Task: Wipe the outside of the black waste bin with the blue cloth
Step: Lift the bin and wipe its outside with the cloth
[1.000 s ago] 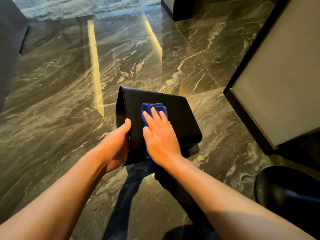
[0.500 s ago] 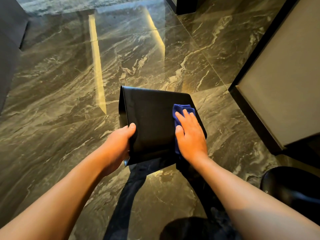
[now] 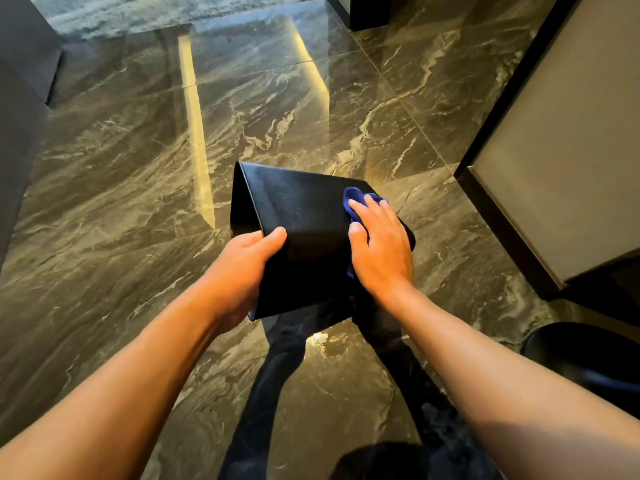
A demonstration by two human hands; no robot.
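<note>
Sliding rightward, the right hand (image 3: 381, 251) now presses the blue cloth (image 3: 356, 199) flat at the black waste bin's (image 3: 304, 216) right edge, while the left hand (image 3: 242, 268) clamps its left edge.

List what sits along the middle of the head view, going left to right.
Marble floor → left hand gripping the bin's edge → black waste bin → right hand pressing the blue cloth → pale panel.
</note>
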